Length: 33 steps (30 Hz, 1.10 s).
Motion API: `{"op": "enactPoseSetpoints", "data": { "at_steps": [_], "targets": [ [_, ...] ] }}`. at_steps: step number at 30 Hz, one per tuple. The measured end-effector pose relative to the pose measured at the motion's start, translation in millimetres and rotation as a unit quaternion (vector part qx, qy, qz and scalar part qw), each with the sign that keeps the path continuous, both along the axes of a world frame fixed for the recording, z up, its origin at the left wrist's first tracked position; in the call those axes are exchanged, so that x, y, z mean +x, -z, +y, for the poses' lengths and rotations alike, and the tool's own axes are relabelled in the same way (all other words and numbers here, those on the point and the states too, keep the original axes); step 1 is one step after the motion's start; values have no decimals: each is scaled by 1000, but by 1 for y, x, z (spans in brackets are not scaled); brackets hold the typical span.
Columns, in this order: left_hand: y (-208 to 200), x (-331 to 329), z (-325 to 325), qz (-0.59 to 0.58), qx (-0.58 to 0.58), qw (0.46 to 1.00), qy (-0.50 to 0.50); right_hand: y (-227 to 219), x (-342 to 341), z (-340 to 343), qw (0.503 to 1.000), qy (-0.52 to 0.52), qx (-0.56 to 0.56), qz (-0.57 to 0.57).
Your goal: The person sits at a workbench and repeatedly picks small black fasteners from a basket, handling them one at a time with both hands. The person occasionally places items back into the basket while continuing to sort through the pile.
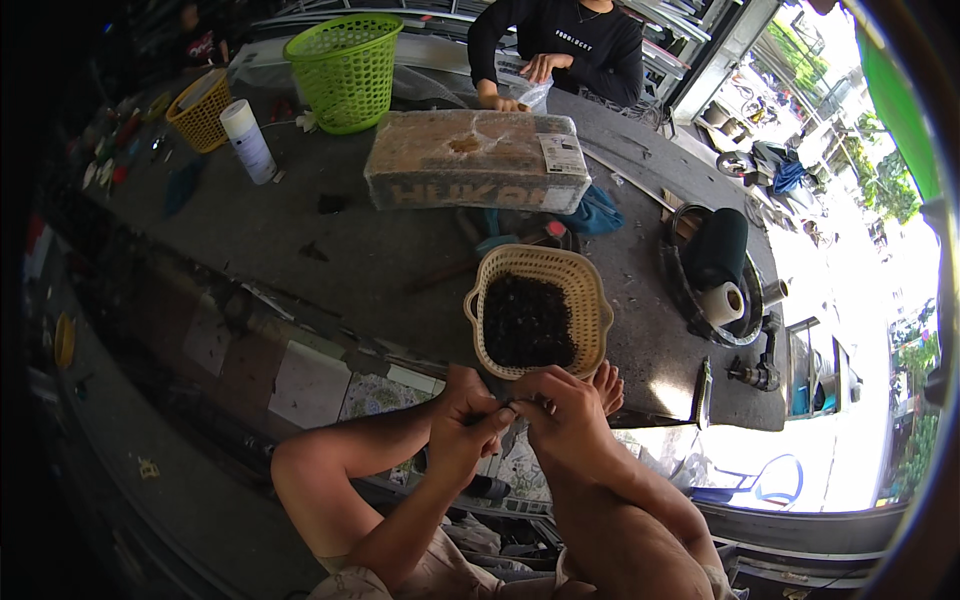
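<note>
A tiny piece (513,405) is being mostly hidden. It is being pinched between fingertips (491,424); left hand (468,426) and right hand (562,408) are being held close.

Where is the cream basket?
In the head view, the cream basket sits just right of centre on the table, between the right hand and the cardboard box.

One view looks down from the person's head (wide fisheye, edges bending), facing twelve o'clock across the table (330,275). Close by are the left hand (462,415), at six o'clock, and right hand (565,405), at five.
</note>
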<state>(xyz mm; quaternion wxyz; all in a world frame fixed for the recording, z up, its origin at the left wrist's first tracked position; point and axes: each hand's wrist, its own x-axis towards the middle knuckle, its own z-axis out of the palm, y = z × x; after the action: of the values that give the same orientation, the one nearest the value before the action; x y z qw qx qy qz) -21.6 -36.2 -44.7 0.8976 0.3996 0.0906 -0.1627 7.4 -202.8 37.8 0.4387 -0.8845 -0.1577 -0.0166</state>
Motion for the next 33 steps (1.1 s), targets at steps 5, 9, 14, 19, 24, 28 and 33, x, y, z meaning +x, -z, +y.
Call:
{"op": "enactPoseSetpoints", "data": {
  "at_steps": [5, 9, 14, 19, 24, 28, 33],
  "targets": [
    [-4, -1, 9, 14, -31, 999, 26, -5, 6, -7, 981, 10, 31, 192],
    [-2, 1, 9, 69, -78, 994, 16, -11, 29, -11, 992, 77, 24, 92],
    [-1, 4, 16, 82, -98, 991, 43, -3, 80, -17, 992, 122, 5, -32],
    [4, 4, 17, 107, -85, 989, 59, 21, 94, -26, 976, 12, -214, 29],
    [11, 3, 16, 106, -135, 982, 84, 43, 95, -25, 961, -25, -271, 50],
    [9, -1, 19, 136, -139, 978, 72, 42, 94, -23, 963, -17, -264, 48],
    [6, 2, 22, 103, -156, 980, 64, 29, 83, -23, 989, 75, -124, 43]
  ]
}}
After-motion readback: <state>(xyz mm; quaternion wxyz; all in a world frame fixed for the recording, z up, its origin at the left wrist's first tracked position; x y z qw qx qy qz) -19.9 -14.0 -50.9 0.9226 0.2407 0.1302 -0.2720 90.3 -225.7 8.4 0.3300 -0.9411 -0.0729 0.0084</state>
